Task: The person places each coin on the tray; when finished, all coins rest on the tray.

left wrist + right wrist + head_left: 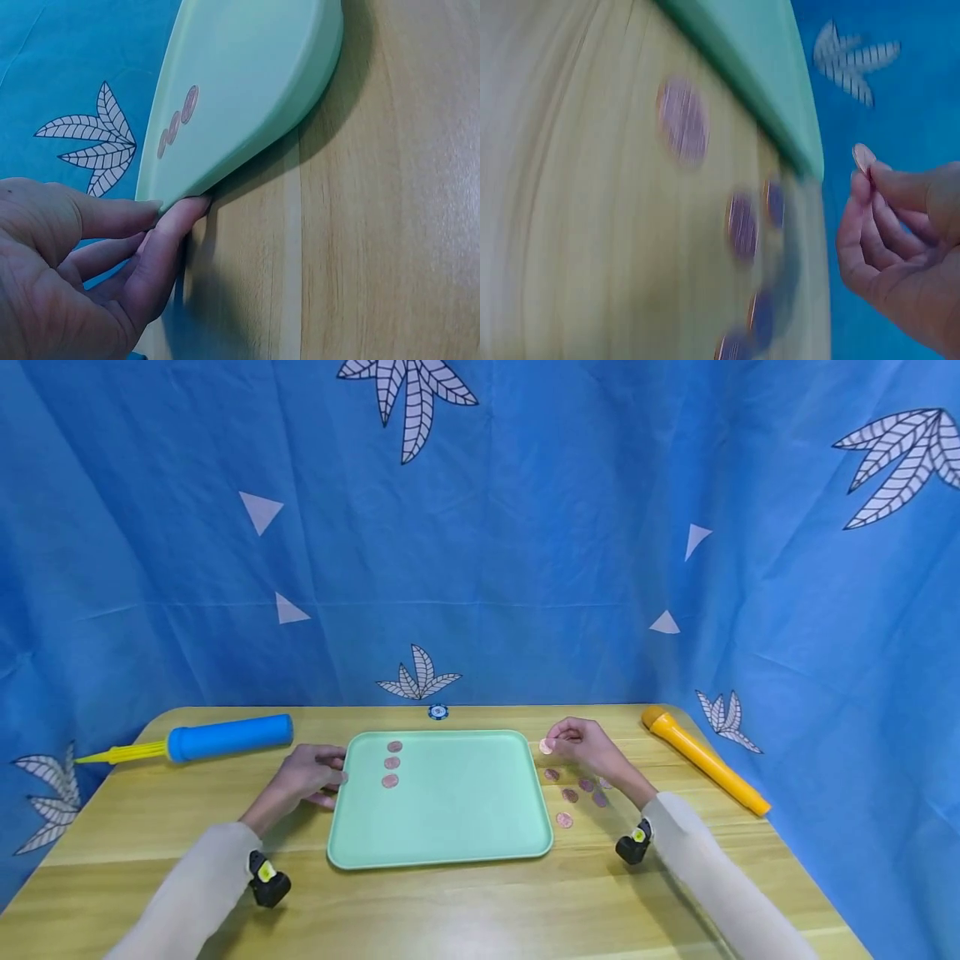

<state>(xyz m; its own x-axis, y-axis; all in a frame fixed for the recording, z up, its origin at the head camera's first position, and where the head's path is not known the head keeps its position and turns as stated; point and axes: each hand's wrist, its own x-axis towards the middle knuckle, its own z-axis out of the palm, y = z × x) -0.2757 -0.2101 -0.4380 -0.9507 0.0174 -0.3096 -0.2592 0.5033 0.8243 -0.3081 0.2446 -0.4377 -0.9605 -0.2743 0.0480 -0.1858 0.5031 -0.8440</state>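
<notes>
A mint green tray (450,835) lies in the middle of the wooden table, with three copper coins (391,764) in a column near its left rim. My left hand (309,774) rests against the tray's left edge (187,191), fingers straight and touching the rim. My right hand (583,745) hovers just right of the tray and pinches one copper coin (546,747) between thumb and fingertip; the same coin (863,158) shows in the right wrist view. Several more loose coins (572,795) lie on the table below that hand.
A blue and yellow hand pump (202,739) lies at the back left. A yellow toy microphone (703,759) lies at the right. A small blue chip (438,712) sits behind the tray. A blue patterned cloth (480,527) hangs close behind the table.
</notes>
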